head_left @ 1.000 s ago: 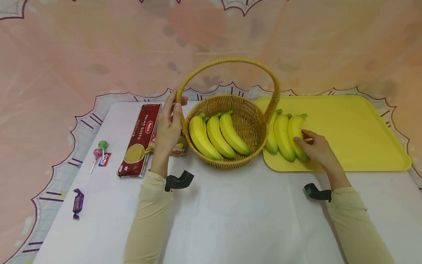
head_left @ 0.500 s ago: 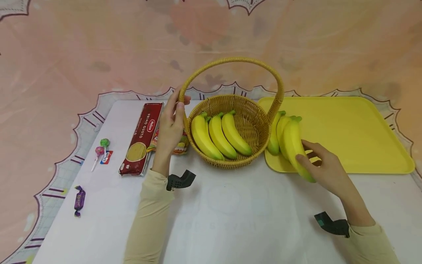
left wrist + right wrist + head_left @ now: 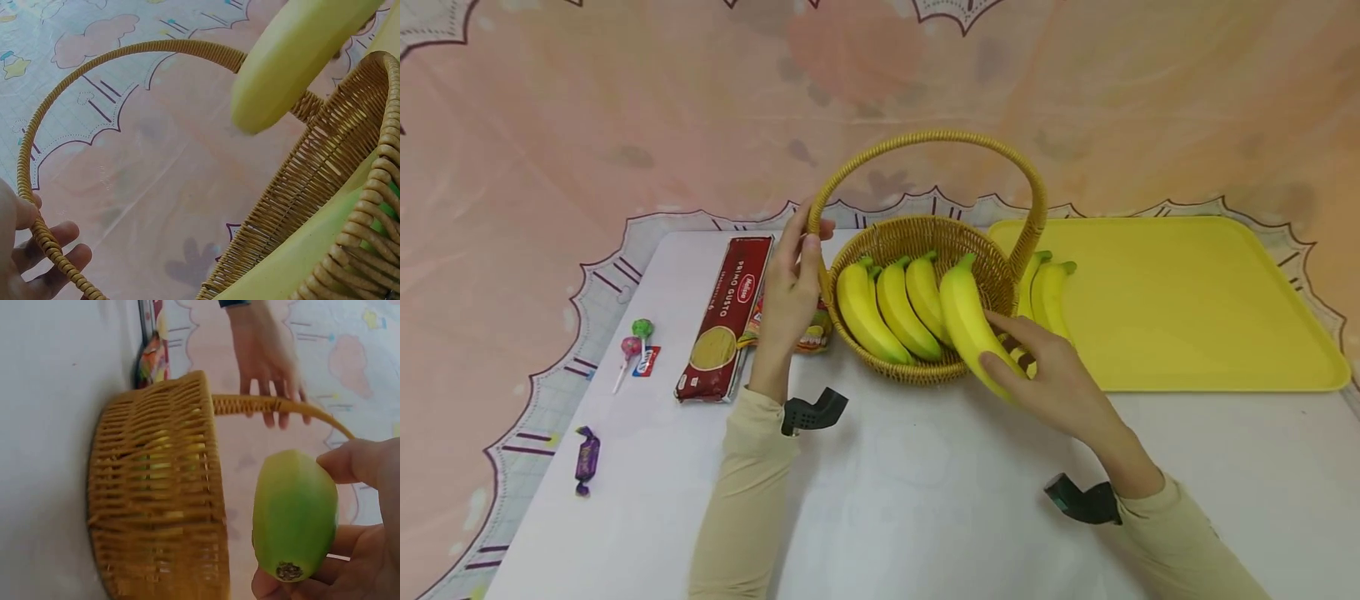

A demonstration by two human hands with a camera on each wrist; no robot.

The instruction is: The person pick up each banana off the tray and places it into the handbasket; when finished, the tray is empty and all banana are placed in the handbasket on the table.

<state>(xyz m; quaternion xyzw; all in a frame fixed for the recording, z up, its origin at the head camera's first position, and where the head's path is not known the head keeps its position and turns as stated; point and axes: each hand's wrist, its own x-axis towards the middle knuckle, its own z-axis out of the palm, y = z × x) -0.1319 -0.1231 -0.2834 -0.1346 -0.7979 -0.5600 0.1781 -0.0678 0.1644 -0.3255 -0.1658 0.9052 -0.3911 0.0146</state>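
- I am holding a banana (image 3: 970, 325) in my right hand (image 3: 1048, 379), fingers and thumb curled round its lower end; it is tilting over the near right rim of the wicker basket (image 3: 917, 367), stem end pointing away from me.
- From the right wrist view I am seeing the blunt tip of that banana (image 3: 295, 515) close up, with the basket (image 3: 156, 500) on its left in that picture.
- My left hand (image 3: 790, 287) is gripping the basket's handle (image 3: 925, 142) low on its left side, fingers wrapped round the woven band.
- Three bananas (image 3: 887, 308) are lying side by side inside the basket.
- Two more bananas (image 3: 1048, 292) are resting on the near left corner of the yellow tray (image 3: 1195, 308), just right of the basket.
- A red spaghetti packet (image 3: 726, 317) is lying left of the basket, with a small colourful packet (image 3: 811, 333) partly hidden behind my left hand.
- Two lollipops (image 3: 634, 346) and a purple wrapped sweet (image 3: 586, 458) are sitting farther left on the white table (image 3: 925, 483).
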